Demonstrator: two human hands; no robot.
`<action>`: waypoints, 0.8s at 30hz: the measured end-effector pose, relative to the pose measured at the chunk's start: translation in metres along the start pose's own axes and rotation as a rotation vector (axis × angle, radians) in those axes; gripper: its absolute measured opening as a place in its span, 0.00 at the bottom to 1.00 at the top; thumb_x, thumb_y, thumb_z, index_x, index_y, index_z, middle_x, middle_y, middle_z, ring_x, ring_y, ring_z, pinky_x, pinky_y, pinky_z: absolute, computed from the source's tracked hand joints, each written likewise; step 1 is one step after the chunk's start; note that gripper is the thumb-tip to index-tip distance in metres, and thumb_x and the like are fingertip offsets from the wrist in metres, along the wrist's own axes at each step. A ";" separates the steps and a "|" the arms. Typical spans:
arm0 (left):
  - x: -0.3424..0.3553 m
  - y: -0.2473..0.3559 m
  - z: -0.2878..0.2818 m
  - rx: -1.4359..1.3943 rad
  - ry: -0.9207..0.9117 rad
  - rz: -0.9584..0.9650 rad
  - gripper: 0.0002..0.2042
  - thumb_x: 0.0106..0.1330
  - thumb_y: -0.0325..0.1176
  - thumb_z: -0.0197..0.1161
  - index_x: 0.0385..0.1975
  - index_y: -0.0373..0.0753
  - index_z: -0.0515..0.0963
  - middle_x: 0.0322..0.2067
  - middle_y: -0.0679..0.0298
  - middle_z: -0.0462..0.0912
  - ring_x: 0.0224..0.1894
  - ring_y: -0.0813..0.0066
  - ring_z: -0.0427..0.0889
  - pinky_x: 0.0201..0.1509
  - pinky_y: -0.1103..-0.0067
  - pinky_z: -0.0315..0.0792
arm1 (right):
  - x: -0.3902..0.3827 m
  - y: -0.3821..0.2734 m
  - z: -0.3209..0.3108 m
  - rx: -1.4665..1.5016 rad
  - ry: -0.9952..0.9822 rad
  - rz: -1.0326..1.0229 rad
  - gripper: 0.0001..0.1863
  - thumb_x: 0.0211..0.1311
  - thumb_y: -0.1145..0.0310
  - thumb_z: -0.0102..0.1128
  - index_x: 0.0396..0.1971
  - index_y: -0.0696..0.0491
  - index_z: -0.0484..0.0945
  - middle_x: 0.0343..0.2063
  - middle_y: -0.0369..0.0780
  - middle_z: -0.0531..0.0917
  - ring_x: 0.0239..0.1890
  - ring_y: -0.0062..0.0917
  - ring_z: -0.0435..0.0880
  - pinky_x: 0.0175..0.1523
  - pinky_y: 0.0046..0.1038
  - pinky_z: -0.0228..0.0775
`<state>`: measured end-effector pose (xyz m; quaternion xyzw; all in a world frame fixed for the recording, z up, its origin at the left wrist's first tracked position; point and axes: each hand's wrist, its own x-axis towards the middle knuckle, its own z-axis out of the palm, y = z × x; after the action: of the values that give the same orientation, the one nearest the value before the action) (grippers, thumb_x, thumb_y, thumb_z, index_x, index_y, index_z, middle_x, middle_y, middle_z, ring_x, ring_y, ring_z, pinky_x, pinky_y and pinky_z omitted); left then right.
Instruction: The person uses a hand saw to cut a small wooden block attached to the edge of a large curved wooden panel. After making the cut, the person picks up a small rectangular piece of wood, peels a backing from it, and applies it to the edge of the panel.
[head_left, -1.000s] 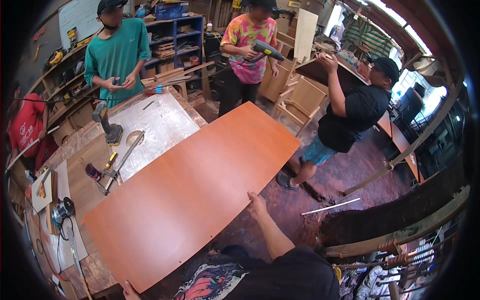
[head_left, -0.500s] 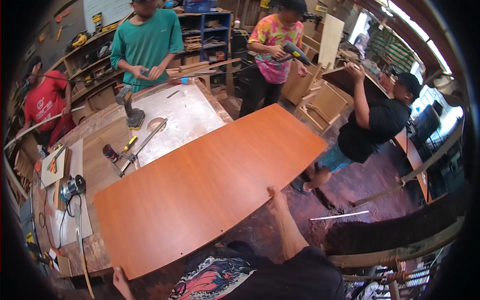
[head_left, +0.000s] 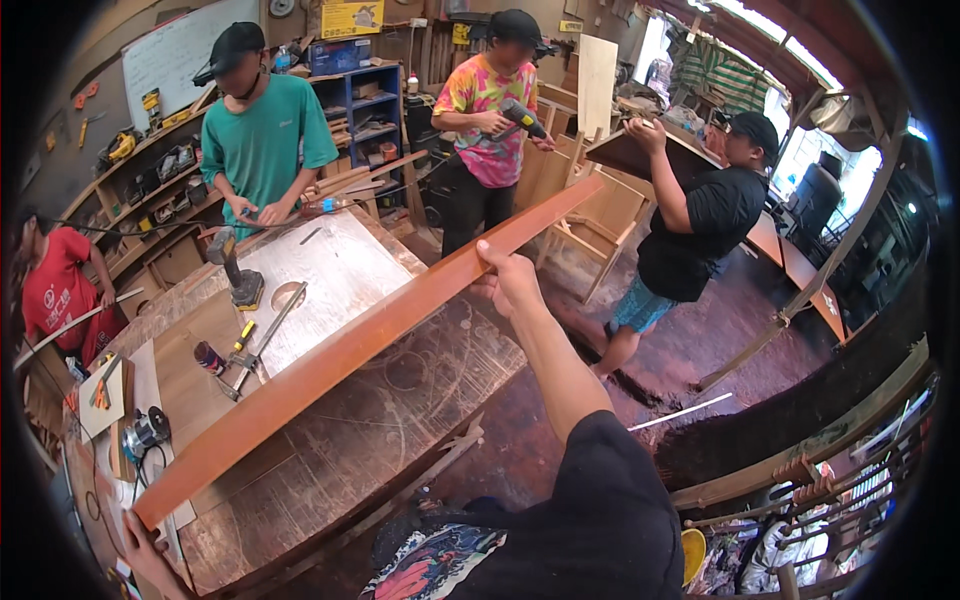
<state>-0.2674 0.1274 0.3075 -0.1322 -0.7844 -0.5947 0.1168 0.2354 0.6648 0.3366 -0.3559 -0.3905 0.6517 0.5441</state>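
Observation:
An orange-brown wooden panel is tilted nearly edge-on and spans diagonally over the worn worktable. My right hand grips it toward the far right part, thumb over the top edge. My left hand holds its near left end at the lower left, partly hidden. On the table behind the panel are a cordless drill, a pale sheet with a round hole, a metal clamp, a small can and a router with a cord.
A person in red, one in teal and one in tie-dye holding a power tool surround the far side. A person in black carries a dark panel at right, beside wooden chair frames. A leaning pole stands right.
The panel has turned from showing its broad face to nearly edge-on, uncovering the tabletop. My right hand has risen forward and up with it; my left hand has moved left.

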 end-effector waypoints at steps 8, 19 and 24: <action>0.065 -0.044 -0.002 -0.242 -0.214 -0.153 0.23 0.74 0.51 0.63 0.57 0.38 0.81 0.30 0.74 0.76 0.25 0.93 0.68 0.24 0.88 0.61 | 0.041 -0.012 0.044 -0.009 0.040 0.021 0.15 0.66 0.60 0.70 0.41 0.56 0.79 0.32 0.42 0.85 0.29 0.30 0.86 0.29 0.30 0.79; 0.040 -0.036 -0.011 -0.458 -0.271 -0.107 0.19 0.77 0.47 0.61 0.55 0.38 0.81 0.33 0.74 0.77 0.31 0.88 0.72 0.35 0.86 0.69 | 0.047 -0.009 0.018 0.015 0.043 0.098 0.24 0.73 0.48 0.58 0.49 0.58 0.74 0.36 0.49 0.85 0.31 0.37 0.86 0.31 0.35 0.78; 0.023 -0.041 -0.013 -0.337 -0.172 -0.074 0.23 0.79 0.49 0.56 0.61 0.38 0.79 0.32 0.72 0.77 0.30 0.87 0.72 0.36 0.85 0.68 | 0.041 -0.003 0.008 0.044 0.075 0.093 0.27 0.75 0.45 0.54 0.51 0.58 0.74 0.40 0.52 0.85 0.36 0.40 0.86 0.34 0.39 0.78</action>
<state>-0.3032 0.1059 0.2815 -0.1714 -0.6852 -0.7079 0.0034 0.2236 0.7042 0.3414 -0.3860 -0.3386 0.6707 0.5353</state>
